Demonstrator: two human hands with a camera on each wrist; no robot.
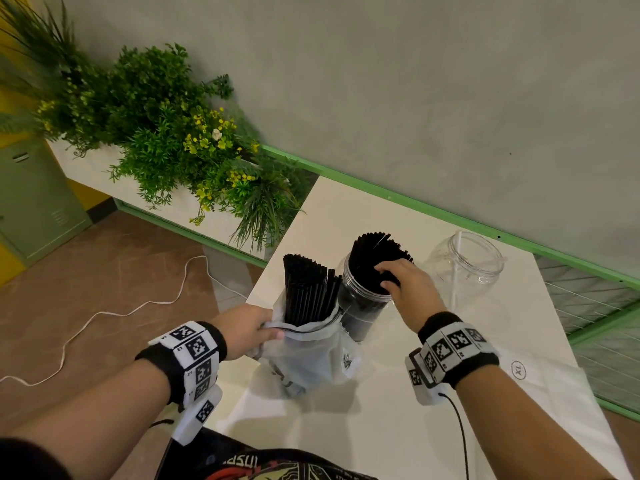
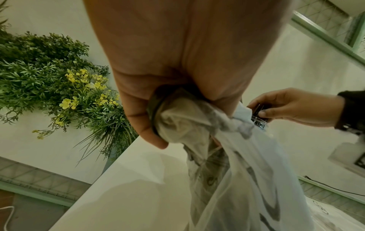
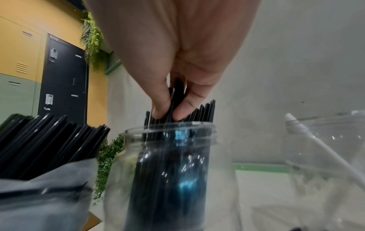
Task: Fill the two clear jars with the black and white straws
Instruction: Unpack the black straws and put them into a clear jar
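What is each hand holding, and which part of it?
The left hand grips the white bag by its bunched top edge. The right hand pinches black straws near their tops, in the jar.

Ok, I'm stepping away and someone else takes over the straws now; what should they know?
Left hand grips the rim of the white bag, which holds more black straws.
Right hand pinches black straws in the near jar.
Done: near jar packed with black straws.
Left: far jar holds only one white straw; more white straws are not in view.
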